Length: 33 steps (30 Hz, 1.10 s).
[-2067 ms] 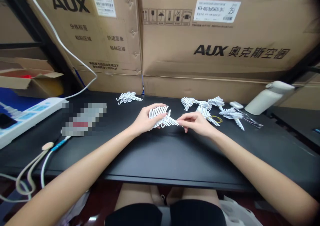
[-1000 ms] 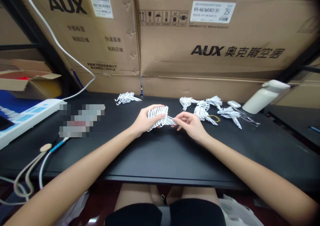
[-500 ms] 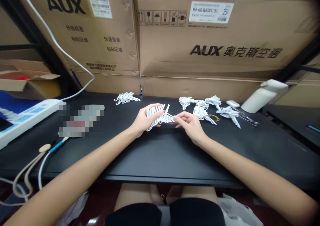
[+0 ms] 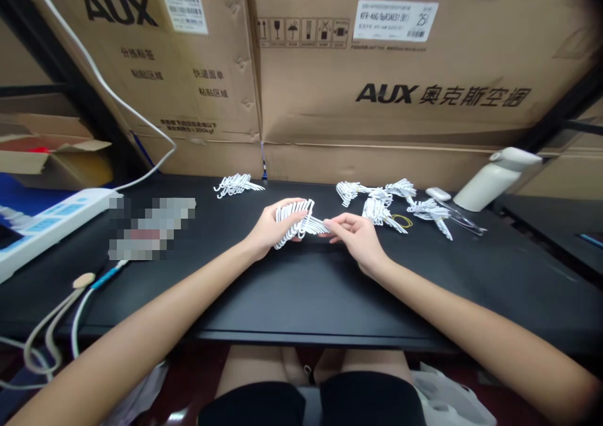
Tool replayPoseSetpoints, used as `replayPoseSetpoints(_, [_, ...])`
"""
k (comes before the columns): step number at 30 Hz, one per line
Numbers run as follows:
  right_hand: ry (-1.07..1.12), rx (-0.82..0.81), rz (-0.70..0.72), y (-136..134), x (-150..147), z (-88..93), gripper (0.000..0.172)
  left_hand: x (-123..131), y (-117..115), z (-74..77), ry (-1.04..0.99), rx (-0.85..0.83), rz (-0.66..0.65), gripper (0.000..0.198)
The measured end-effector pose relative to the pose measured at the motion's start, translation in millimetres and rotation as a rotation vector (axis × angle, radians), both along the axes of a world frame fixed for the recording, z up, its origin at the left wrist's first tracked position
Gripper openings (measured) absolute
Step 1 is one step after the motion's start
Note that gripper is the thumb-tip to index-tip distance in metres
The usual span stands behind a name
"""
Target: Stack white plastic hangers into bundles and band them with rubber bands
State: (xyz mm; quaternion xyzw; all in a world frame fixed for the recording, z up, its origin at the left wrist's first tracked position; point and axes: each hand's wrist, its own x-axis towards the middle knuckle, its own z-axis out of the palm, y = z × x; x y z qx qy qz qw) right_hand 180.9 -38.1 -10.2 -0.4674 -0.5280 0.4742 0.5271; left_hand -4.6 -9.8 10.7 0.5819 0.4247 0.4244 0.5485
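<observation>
A bundle of white hooks (image 4: 293,226) is gripped in my left hand (image 4: 269,228), thumb across it and the curved ends showing in a row. Their straight ends fan out to the right, where my right hand (image 4: 354,234) pinches the tips between thumb and fingers. One hook crosses the others at an angle. Just right of my right hand lies another group of white hooks (image 4: 378,212), beside a yellow rubber band (image 4: 404,222). More bundled white hooks (image 4: 431,212) rest behind and farther right. A loose pile of white hooks (image 4: 238,185) sits at the back left.
Large cardboard boxes (image 4: 311,118) stand along the back of the black table (image 4: 301,294). At the right a white bottle (image 4: 494,181) lies tilted near a small white case (image 4: 438,194). On the left are a white power strip (image 4: 51,225), a blurred-out flat object (image 4: 155,228) and cables.
The crossing hook has tipped down and left, closer against the bundle in my left hand. My right hand stays at the straight ends, and the view has shifted slightly.
</observation>
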Motion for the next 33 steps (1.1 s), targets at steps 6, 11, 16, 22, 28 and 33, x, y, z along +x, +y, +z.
replayPoseSetpoints(6, [-0.047, 0.063, -0.047, 0.1, -0.2, -1.1, 0.03, 1.2, -0.5, -1.2, -0.013, -0.036, 0.01, 0.048])
replayPoseSetpoints(11, [-0.071, 0.086, -0.065, -1.9, -2.3, -0.7, 0.031, 0.2, 2.0, -3.4, -0.038, -0.099, -0.003, 0.047])
replayPoseSetpoints(16, [-0.055, 0.075, -0.086, -1.4, -1.7, 0.9, 0.031, -0.4, 4.6, -4.2, -0.055, -0.163, 0.017, 0.047])
replayPoseSetpoints(22, [-0.012, 0.033, -0.091, -1.3, -2.9, 0.5, 0.03, 0.3, 1.9, -3.2, -0.003, -0.033, 0.0, 0.051])
replayPoseSetpoints(28, [-0.034, 0.048, -0.106, -2.3, -3.6, -0.9, 0.031, 1.1, -0.5, -2.3, 0.023, 0.038, 0.002, 0.051])
replayPoseSetpoints(33, [-0.103, 0.14, -0.119, -3.7, -3.6, -4.7, 0.03, 2.5, -1.2, -3.1, 0.026, 0.032, 0.014, 0.05])
